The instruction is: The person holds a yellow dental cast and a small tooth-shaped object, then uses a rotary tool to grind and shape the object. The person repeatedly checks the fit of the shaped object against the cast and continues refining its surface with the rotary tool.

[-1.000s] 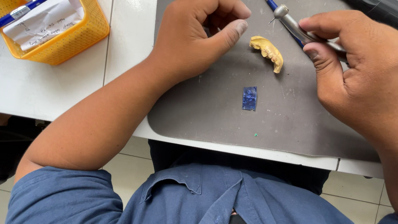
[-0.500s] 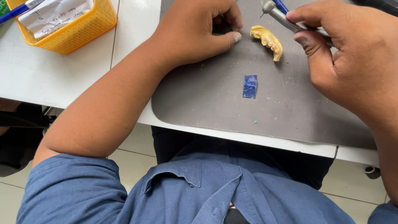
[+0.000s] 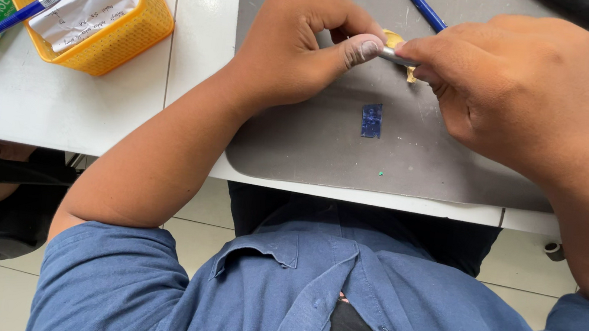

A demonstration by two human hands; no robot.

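head view: 2 hands meet over a small yellow piece on a grey mat.

left hand is curled, its thumb tip pressed against a thin metal tool; right hand is closed around that tool, fingers tight. the yellow piece lies mostly hidden between both hands on the grey mat. a small blue square sits just below; an orange basket stands well apart at left.
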